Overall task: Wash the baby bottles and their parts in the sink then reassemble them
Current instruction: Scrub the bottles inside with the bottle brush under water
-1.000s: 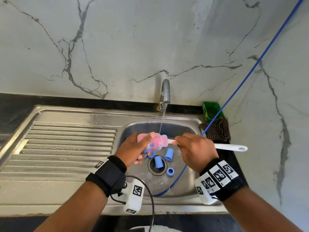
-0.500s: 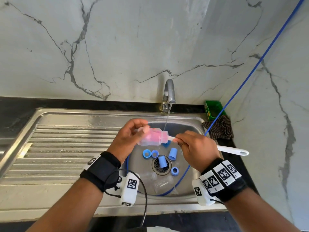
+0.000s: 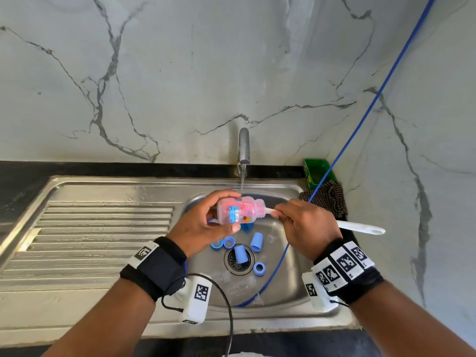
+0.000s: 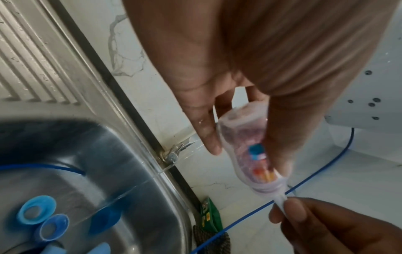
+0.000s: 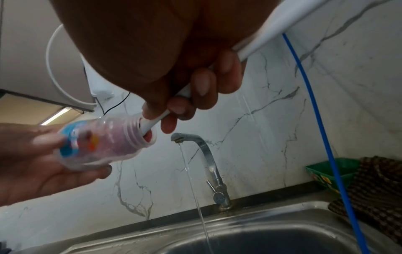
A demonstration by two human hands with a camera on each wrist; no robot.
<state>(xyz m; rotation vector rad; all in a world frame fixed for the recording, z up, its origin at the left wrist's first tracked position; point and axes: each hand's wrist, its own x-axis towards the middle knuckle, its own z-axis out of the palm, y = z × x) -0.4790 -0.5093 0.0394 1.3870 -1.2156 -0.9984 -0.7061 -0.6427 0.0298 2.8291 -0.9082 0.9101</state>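
Note:
My left hand [image 3: 206, 222] grips a small clear baby bottle [image 3: 238, 210] on its side above the sink basin [image 3: 283, 279], its neck pointing right. The bottle [image 4: 245, 147] looks pink inside from the brush head. My right hand [image 3: 304, 225] grips the white handle of the bottle brush [image 3: 360, 228], whose head is pushed in through the neck [image 5: 141, 132]. Several blue caps and rings [image 3: 256, 242] lie around the drain [image 3: 238, 260]. Clear bottle parts [image 3: 237, 282] lie at the basin's front.
The tap [image 3: 243, 148] runs a thin stream [image 5: 191, 175] behind the bottle. A blue hose [image 3: 360, 119] comes down from the upper right into the basin. A green box [image 3: 315, 172] and a checked cloth [image 3: 328, 198] sit at the right corner. The ribbed drainboard [image 3: 98, 233] lies left.
Both hands have lifted the bottle and brush up and back, nearer the tap's stream. The bottle has turned so its printed label faces up.

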